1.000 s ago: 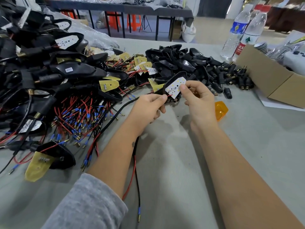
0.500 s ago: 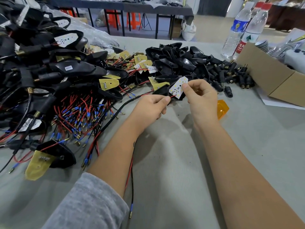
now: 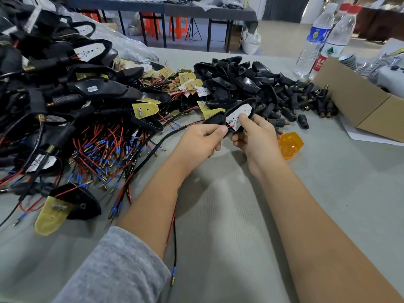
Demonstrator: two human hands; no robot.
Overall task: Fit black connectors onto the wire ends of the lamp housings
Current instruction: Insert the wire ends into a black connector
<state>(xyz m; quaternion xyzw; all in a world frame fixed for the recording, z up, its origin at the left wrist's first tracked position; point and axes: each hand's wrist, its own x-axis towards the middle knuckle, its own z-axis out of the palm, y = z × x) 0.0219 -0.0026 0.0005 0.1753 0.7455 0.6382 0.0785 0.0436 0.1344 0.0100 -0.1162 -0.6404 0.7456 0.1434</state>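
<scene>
A black lamp housing [image 3: 251, 106] with a white LED board [image 3: 237, 115] is held above the grey table. My right hand [image 3: 255, 136] pinches the board with thumb and forefinger. My left hand [image 3: 201, 139] grips the housing's near end where its red wire comes out. The housing's red and black wires [image 3: 174, 237] trail down past my left forearm and end in a blue-sleeved terminal. Loose black connectors [image 3: 303, 106] lie in a heap at the right, beyond my hands.
A big pile of housings and wired boards [image 3: 65, 110] fills the left. Empty housings [image 3: 236, 82] lie behind my hands. An orange lens [image 3: 290, 145] sits by my right wrist. A cardboard box [image 3: 367, 106] and two water bottles [image 3: 317, 40] stand at the right.
My right thumb has slid onto the LED board and the housing has tilted a little. The trailing wire end has drawn closer along the table. My left hand keeps its grip.
</scene>
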